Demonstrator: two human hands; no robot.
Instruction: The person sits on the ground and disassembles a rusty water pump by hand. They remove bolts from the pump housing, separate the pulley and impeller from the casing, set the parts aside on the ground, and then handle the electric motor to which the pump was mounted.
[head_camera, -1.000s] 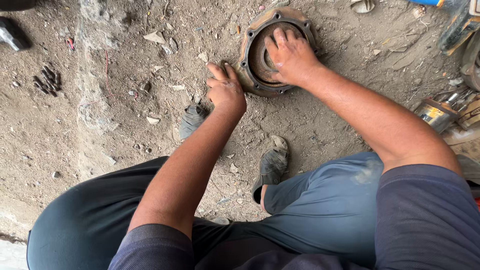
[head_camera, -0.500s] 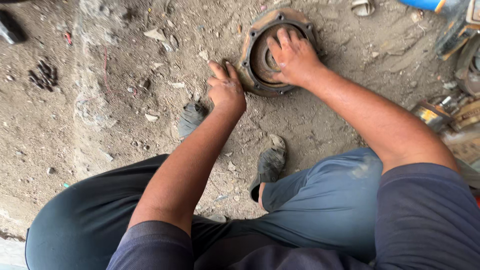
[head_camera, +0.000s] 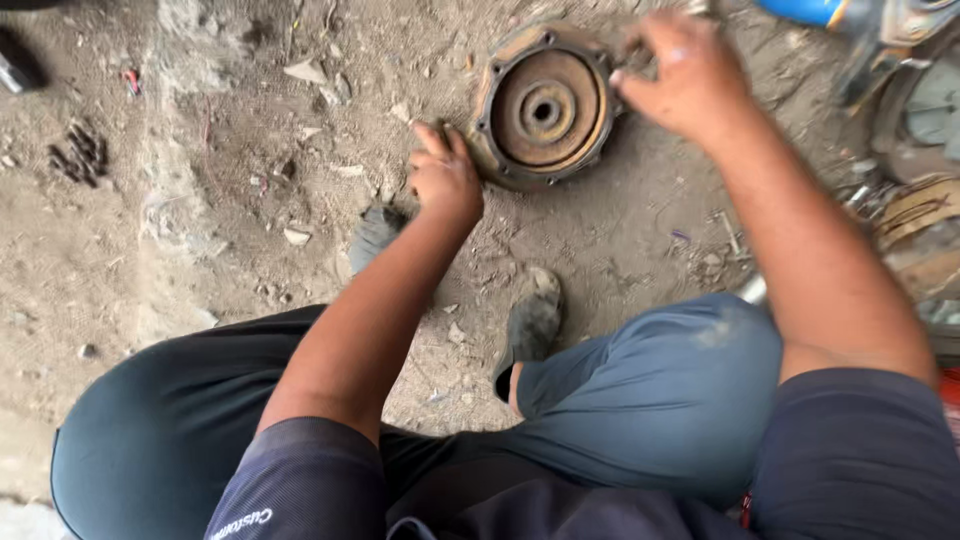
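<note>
A round, rusty metal hub (head_camera: 545, 105) with a ring of bolt holes and a small centre bore lies flat on the dirt ground (head_camera: 230, 130) in front of me. My left hand (head_camera: 445, 180) rests fingers-down on the dirt, against the hub's left rim, and holds nothing. My right hand (head_camera: 685, 75) hovers just right of the hub, blurred, with its fingers loosely curled and its thumb near the rim. I see nothing in it. I am squatting, and my knees and forearms fill the lower frame.
My two dusty shoes (head_camera: 535, 320) stand just below the hub. A cluster of dark bolts (head_camera: 78, 155) lies at the far left. A dark object (head_camera: 15, 60) sits at the top left. A blue item (head_camera: 810, 10) and metal parts (head_camera: 925, 110) crowd the right edge.
My right hand has lifted off the hub's inside and moved right, uncovering its centre. My left hand has stayed beside the rim.
</note>
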